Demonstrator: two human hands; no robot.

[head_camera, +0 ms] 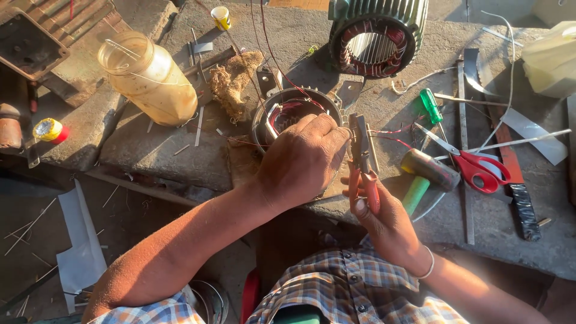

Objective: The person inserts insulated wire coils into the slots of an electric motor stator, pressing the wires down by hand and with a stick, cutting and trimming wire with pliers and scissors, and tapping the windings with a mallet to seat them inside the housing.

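My left hand [303,159] rests over a small motor stator [288,111] with reddish copper windings, its fingers pinched on a thin wire at the stator's right edge. My right hand [384,219] holds red-handled pliers [363,159] upright, jaws pointing up beside the left fingertips. Thin red wires [390,131] run right from the stator across the stone bench.
A larger green finned stator [375,36] stands at the back. Right of my hands lie a green-handled mallet [423,174], red scissors [477,168], a green screwdriver [431,107] and a hacksaw blade [463,138]. A glass jar [147,75], a fibre wad [237,78], and a small cup [221,17] sit left.
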